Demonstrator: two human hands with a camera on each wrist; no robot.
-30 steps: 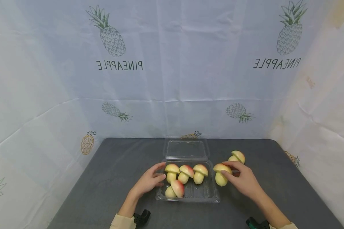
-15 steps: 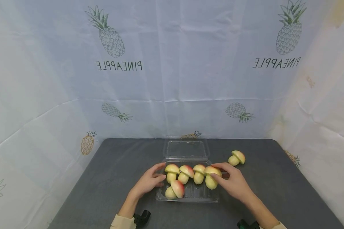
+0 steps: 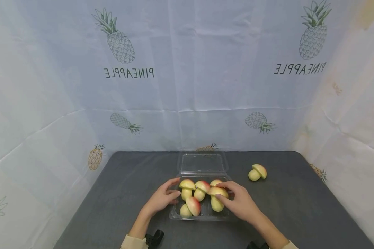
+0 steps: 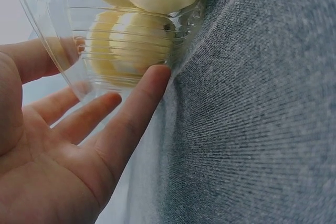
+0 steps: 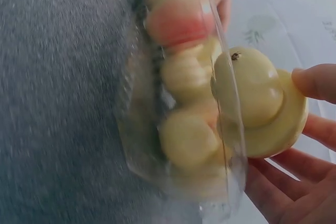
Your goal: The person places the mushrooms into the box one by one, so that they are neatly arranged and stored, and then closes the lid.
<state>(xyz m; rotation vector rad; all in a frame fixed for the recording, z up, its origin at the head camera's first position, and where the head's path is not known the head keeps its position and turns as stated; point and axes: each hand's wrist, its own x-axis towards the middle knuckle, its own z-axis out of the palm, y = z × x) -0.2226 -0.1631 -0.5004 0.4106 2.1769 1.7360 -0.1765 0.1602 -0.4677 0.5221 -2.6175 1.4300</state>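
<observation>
A pale yellow mushroom (image 3: 217, 203) with a broad cap is pinched between the thumb and fingers of my right hand (image 3: 241, 204), over the right half of a clear plastic clamshell box (image 3: 202, 218). The right wrist view shows the mushroom (image 5: 249, 90) at the box rim, stem end toward the camera. Several similar mushrooms lie in the box; one with a red-blushed cap (image 3: 194, 205) lies at front left. My left hand (image 3: 160, 197) rests its extended fingers against the box's left side; in the left wrist view, a fingertip (image 4: 159, 74) is at the lower wall.
Another mushroom (image 3: 257, 172) lies on the dark grey table (image 3: 280, 193), behind and right of the box. The box's lid (image 3: 202, 162) is folded back toward the rear. White cloth (image 3: 187, 86) printed with pineapples hangs behind and at both sides.
My right hand has carried the mushroom leftward from beside the box to above its right half, now partly covering a mushroom in the back row. The left hand has stayed in place.
</observation>
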